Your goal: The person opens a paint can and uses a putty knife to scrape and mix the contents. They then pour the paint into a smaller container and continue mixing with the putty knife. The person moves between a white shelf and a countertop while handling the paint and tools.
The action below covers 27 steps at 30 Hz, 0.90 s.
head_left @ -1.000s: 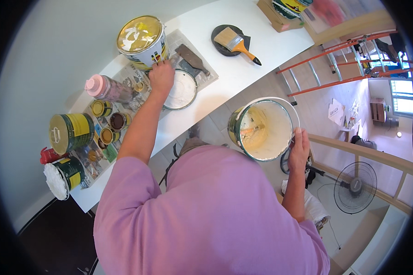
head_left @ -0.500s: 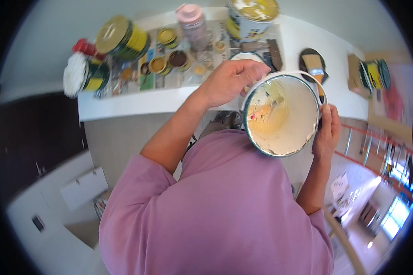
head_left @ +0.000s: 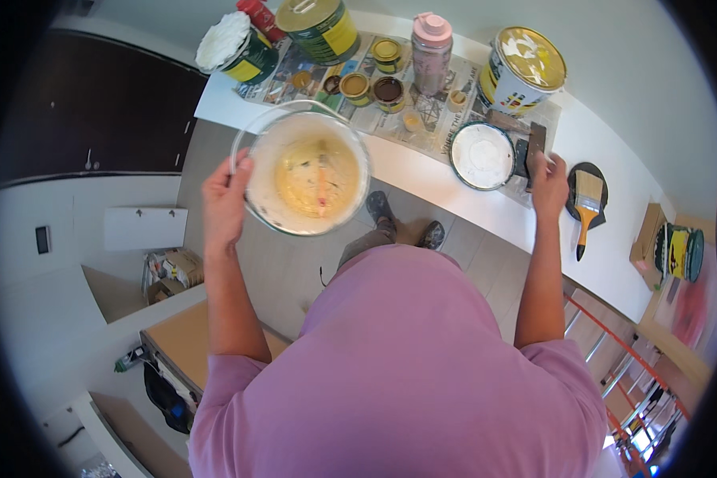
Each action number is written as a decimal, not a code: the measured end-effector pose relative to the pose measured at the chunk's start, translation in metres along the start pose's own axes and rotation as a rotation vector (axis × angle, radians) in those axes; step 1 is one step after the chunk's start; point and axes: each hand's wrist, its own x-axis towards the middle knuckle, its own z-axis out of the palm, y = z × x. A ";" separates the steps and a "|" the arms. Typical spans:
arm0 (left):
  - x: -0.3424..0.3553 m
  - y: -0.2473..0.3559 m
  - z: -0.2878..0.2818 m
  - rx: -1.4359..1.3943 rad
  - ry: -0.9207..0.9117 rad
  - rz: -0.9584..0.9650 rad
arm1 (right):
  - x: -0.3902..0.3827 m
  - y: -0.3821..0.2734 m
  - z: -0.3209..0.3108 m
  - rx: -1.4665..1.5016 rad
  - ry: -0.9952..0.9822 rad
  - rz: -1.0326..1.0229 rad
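My left hand (head_left: 229, 199) grips the side of a white bucket (head_left: 345, 193), its fingers at the rim near the raised clear handle. The bucket is tilted toward me, showing cream-yellow paste (head_left: 295, 187) with a thin orange stick-like thing (head_left: 322, 187) in it. Over the table's front edge, my right hand (head_left: 551, 187) has its fingers closed at the lower end of a dark flat scraper (head_left: 537, 142); the fingertips are slightly blurred. Beside it lie a brownish flat blade (head_left: 508, 122) and a round white-smeared lid (head_left: 483, 155).
On newspaper (head_left: 434, 131) stand small open cans, among them one of dark brown paint (head_left: 389, 92), a pink bottle (head_left: 432, 56) and big paint cans (head_left: 526, 68). A flat paintbrush (head_left: 588, 199) rests on a dark disc at the right. A red-railed ladder-like frame (head_left: 613, 334) stands right of me.
The bucket has gone from my right hand to my left and moved leftward. My right hand now reaches the scraper on the table. The view has turned, showing more floor.
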 end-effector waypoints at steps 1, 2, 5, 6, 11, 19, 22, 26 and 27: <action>0.004 -0.007 -0.017 -0.048 0.050 -0.003 | 0.015 0.040 0.006 -0.095 0.006 0.045; 0.009 -0.012 -0.035 -0.090 0.103 -0.009 | 0.020 0.059 0.011 -0.197 0.029 0.036; 0.026 -0.026 -0.071 -0.182 0.209 0.001 | 0.037 0.098 0.034 -0.388 -0.009 0.059; 0.034 -0.029 -0.079 -0.205 0.234 0.008 | 0.042 0.103 0.038 -0.402 -0.015 0.061; 0.086 -0.051 -0.118 -0.245 0.289 0.086 | 0.058 0.105 0.047 -0.346 -0.102 0.093; 0.203 -0.111 -0.107 -0.218 0.215 0.171 | 0.057 0.103 0.054 -0.420 -0.018 0.159; 0.240 -0.128 -0.109 -0.238 0.131 0.078 | 0.073 0.120 0.051 -0.319 -0.139 0.331; 0.271 -0.140 -0.113 -0.325 0.041 0.010 | 0.078 0.136 0.047 -0.218 -0.175 0.305; 0.278 -0.141 -0.114 -0.334 0.028 -0.004 | 0.079 0.134 0.043 -0.257 -0.200 0.313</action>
